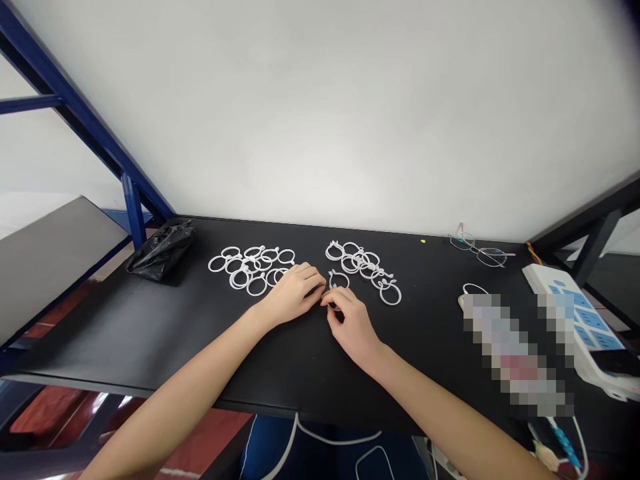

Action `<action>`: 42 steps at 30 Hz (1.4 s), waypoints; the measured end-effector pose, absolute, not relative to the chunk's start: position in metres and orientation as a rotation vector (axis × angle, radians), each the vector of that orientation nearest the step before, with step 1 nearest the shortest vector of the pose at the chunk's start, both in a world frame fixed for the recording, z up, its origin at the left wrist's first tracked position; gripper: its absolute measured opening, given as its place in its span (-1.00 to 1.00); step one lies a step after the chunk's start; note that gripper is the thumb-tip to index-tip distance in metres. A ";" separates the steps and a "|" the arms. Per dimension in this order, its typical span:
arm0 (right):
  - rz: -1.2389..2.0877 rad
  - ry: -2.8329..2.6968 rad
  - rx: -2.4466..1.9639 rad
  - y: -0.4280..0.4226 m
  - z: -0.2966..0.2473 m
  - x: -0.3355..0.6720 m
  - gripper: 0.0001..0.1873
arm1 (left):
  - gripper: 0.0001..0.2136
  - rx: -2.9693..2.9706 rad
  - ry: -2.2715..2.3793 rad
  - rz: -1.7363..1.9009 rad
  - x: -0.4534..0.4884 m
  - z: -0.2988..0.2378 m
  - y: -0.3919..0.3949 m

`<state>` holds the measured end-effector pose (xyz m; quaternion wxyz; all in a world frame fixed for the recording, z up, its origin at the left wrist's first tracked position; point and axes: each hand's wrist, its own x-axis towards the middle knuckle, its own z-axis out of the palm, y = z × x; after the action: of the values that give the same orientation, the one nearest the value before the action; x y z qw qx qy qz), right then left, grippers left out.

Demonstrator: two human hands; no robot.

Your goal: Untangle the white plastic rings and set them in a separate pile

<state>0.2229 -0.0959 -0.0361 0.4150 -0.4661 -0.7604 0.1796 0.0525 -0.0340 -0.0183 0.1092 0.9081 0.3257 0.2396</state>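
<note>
Both my hands meet at the middle of a black table (150, 333). My left hand (295, 293) and my right hand (350, 320) have curled fingers pinched together on one white plastic ring (339, 280) between them. A pile of white rings (253, 267) lies just behind my left hand. A second pile of white rings (364, 265) lies behind and to the right of my right hand.
A crumpled black plastic bag (161, 252) sits at the table's back left. Eyeglasses (480, 250) lie at the back right. A white power strip (580, 320) and a blurred-out object (515, 353) are at the right. White cables (330, 443) hang below the front edge.
</note>
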 end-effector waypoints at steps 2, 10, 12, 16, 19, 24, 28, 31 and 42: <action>0.438 -1.913 -1.193 -0.096 -0.035 0.223 -0.69 | -0.81 2.667 0.946 0.688 0.052 -0.019 -0.034; 0.460 -1.856 -1.164 -0.098 -0.035 0.222 -0.68 | -0.70 2.595 0.924 0.627 0.053 -0.020 -0.035; 0.443 -1.852 -1.136 -0.098 -0.035 0.222 -0.67 | -0.64 2.564 0.902 0.605 0.054 -0.020 -0.037; 0.369 -1.843 -1.019 -0.099 -0.033 0.222 -0.66 | -0.59 2.456 0.835 0.617 0.056 -0.019 -0.040; 0.323 -1.870 -0.909 -0.099 -0.030 0.222 -0.64 | -0.65 2.280 0.825 0.677 0.059 -0.018 -0.042; 0.319 -1.920 -0.781 -0.100 -0.029 0.221 -0.63 | -0.70 1.928 0.824 0.708 0.061 -0.015 -0.042; 0.308 -1.924 -0.712 -0.102 -0.029 0.219 -0.66 | -0.74 1.675 0.756 0.773 0.061 -0.014 -0.039; 0.332 -1.907 -0.699 -0.102 -0.029 0.218 -0.68 | -0.76 1.573 0.763 0.837 0.061 -0.013 -0.037; 0.443 -1.952 -0.665 -0.101 -0.031 0.220 -0.67 | -0.76 1.437 0.744 0.778 0.062 -0.013 -0.038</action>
<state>0.2205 -0.1014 -0.0310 0.4936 -0.2741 -0.8048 0.1828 0.0624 -0.0384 -0.0128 0.6233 0.6259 0.3239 0.3389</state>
